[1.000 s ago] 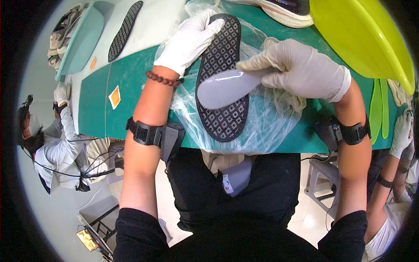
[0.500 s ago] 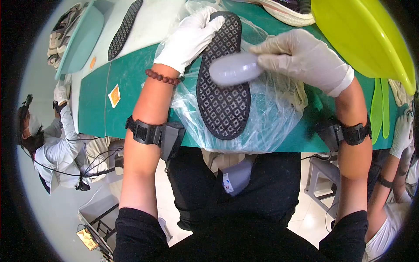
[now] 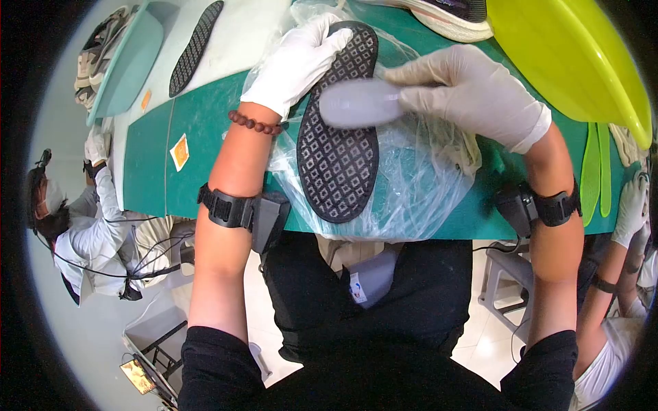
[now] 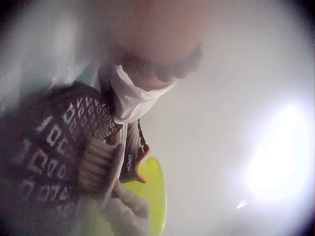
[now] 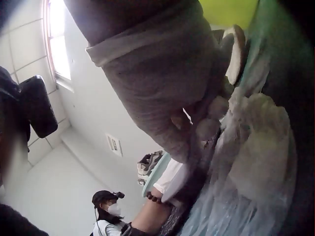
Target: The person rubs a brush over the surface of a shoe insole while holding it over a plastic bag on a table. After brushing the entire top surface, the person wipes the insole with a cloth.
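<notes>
A black insole (image 3: 339,168) with a pale diamond pattern lies lengthwise over a clear plastic sheet (image 3: 418,188). My gloved left hand (image 3: 291,68) grips the insole's upper left edge, thumb on top. From the right, my gloved right hand (image 3: 473,99) holds a pale grey brush (image 3: 360,104) by its handle, smooth back up, over the insole's middle. The left wrist view shows the bristles of the brush (image 4: 96,167) against the patterned insole (image 4: 49,142). The brush is blurred in the head view.
A sneaker (image 3: 452,20) and a lime-green basin (image 3: 576,75) stand at the back right. Green insoles (image 3: 593,171) lie on the right. Another black insole (image 3: 197,48), an orange-white packet (image 3: 179,152) and a pale teal basin (image 3: 130,65) are on the left. Other people sit at both sides.
My right hand has moved the brush from the lower part of the insole up toward its middle. The insole's near end has swung slightly left; my left hand stays at its edge.
</notes>
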`<state>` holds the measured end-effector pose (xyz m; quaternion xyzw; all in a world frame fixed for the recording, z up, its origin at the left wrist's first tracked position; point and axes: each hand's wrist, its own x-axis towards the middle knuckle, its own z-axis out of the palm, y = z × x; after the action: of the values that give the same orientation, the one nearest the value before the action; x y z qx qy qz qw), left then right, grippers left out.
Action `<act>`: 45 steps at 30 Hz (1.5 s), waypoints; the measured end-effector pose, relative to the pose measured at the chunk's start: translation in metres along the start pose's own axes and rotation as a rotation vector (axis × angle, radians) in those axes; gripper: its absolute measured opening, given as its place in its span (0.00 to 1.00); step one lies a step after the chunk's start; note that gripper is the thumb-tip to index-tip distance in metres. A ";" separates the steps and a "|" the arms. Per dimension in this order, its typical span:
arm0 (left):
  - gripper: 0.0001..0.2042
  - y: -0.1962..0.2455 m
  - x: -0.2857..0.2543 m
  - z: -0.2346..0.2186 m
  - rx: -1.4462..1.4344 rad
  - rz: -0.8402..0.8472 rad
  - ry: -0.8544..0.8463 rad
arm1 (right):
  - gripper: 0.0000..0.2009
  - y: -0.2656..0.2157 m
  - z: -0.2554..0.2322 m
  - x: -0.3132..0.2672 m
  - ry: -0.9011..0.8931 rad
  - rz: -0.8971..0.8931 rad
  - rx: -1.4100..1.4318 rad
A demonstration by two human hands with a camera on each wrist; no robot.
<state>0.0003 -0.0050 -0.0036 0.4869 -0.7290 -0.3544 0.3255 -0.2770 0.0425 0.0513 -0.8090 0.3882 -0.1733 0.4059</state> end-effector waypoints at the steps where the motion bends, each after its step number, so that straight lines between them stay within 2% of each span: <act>1: 0.13 0.006 -0.001 0.000 0.044 -0.006 0.003 | 0.19 0.005 0.005 0.001 0.092 -0.031 0.018; 2: 0.13 0.010 -0.003 -0.001 0.089 -0.012 0.007 | 0.19 0.007 0.008 0.001 0.182 -0.062 0.037; 3: 0.13 0.007 -0.002 0.000 0.087 0.058 0.006 | 0.19 0.003 0.006 0.000 0.120 0.001 0.054; 6: 0.17 -0.003 0.000 -0.002 0.027 0.035 0.000 | 0.19 -0.014 -0.009 -0.005 -0.234 0.005 0.036; 7: 0.16 -0.002 0.000 -0.002 0.083 0.039 0.016 | 0.19 -0.016 -0.009 -0.005 -0.251 -0.042 0.022; 10: 0.16 -0.004 0.001 0.002 -0.016 0.097 0.038 | 0.20 -0.004 0.008 -0.002 0.028 -0.020 0.129; 13: 0.16 -0.001 -0.001 0.002 -0.104 0.052 0.003 | 0.21 -0.003 0.002 -0.003 -0.090 -0.078 0.092; 16: 0.15 0.000 0.001 -0.001 0.143 0.045 0.026 | 0.21 -0.011 0.004 -0.007 -0.359 -0.144 0.079; 17: 0.15 0.000 0.001 -0.001 0.101 0.039 0.024 | 0.23 -0.013 0.006 -0.008 -0.351 -0.069 0.143; 20: 0.16 0.003 -0.001 0.001 0.025 0.042 0.025 | 0.22 -0.007 0.010 -0.003 0.041 -0.015 0.093; 21: 0.16 0.002 -0.001 0.001 0.035 0.058 0.029 | 0.23 -0.010 0.006 -0.002 0.047 0.054 0.086; 24: 0.17 -0.002 0.000 0.000 0.070 0.064 0.035 | 0.21 0.002 0.009 -0.004 -0.255 -0.143 0.208; 25: 0.17 -0.003 0.001 0.000 0.082 0.059 0.036 | 0.21 -0.005 0.009 -0.006 -0.377 -0.089 0.244; 28: 0.17 -0.003 0.001 -0.001 0.123 0.068 0.046 | 0.21 -0.001 0.012 -0.003 -0.173 -0.171 0.232; 29: 0.17 -0.003 0.000 0.000 0.081 0.075 0.039 | 0.23 -0.003 0.009 -0.003 -0.094 -0.095 0.178; 32: 0.18 -0.004 -0.001 0.001 -0.015 0.073 0.026 | 0.22 0.003 0.006 0.000 -0.056 -0.032 0.178; 33: 0.18 -0.004 -0.001 0.001 -0.028 0.057 0.023 | 0.21 0.002 0.003 -0.004 -0.138 -0.180 0.090; 36: 0.18 -0.006 0.001 0.000 0.021 0.049 0.032 | 0.20 -0.006 0.004 -0.007 -0.310 -0.175 0.156; 37: 0.18 -0.007 0.001 0.000 0.052 0.051 0.036 | 0.20 -0.008 0.003 -0.005 -0.278 -0.153 0.176; 40: 0.17 -0.006 0.002 0.000 0.001 0.048 0.036 | 0.21 0.000 0.009 0.000 0.014 -0.072 0.153; 41: 0.16 -0.005 0.001 0.000 0.012 0.044 0.039 | 0.22 0.004 0.009 0.001 -0.017 -0.063 0.203; 44: 0.16 -0.003 0.001 0.000 -0.056 0.019 0.000 | 0.22 0.003 0.010 -0.003 -0.316 -0.211 0.249; 45: 0.15 0.001 0.000 -0.001 0.072 0.034 0.019 | 0.22 0.000 0.011 -0.003 -0.390 -0.232 0.223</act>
<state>0.0009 -0.0047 -0.0023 0.4893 -0.7463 -0.3177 0.3205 -0.2725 0.0503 0.0450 -0.8166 0.1855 -0.1013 0.5372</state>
